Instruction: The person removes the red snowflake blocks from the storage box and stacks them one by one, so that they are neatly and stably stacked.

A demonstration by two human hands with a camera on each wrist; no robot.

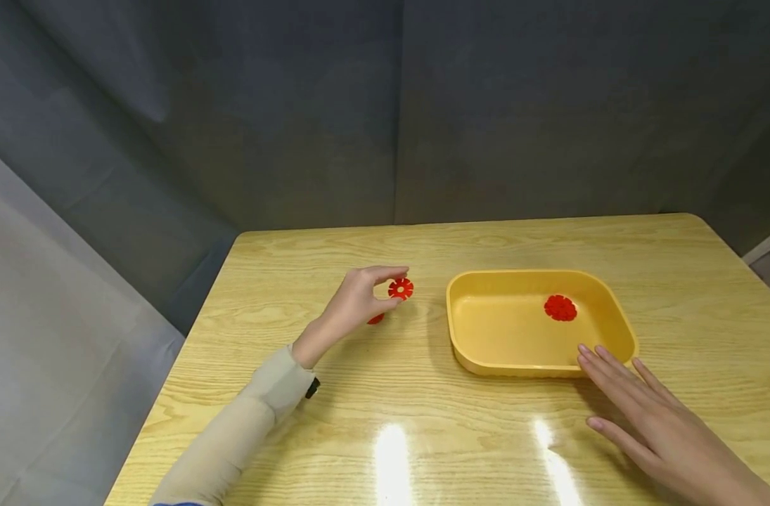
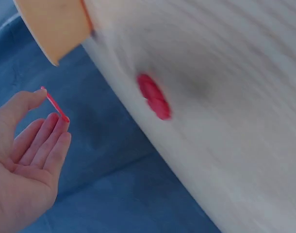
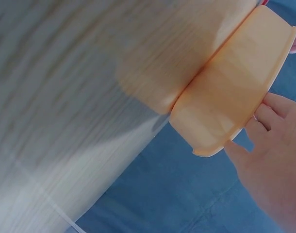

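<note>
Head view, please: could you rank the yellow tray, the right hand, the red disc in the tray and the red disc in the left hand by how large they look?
1. Yellow tray
2. Right hand, though it is nearer the camera
3. Red disc in the tray
4. Red disc in the left hand; the two discs look close in size, so their order is unsure.

Head view: looks forward and down from above the near edge of the wooden table (image 1: pixel 422 414), far enough to show both hands.
Left wrist view: very close, tilted, faces past the left hand (image 2: pixel 26 160) to the table edge.
Right wrist view: very close, tilted, faces the yellow tray (image 3: pixel 235 102).
Shared: the tray (image 1: pixel 486 362) corner (image 2: pixel 51 24) appears in all three.
</note>
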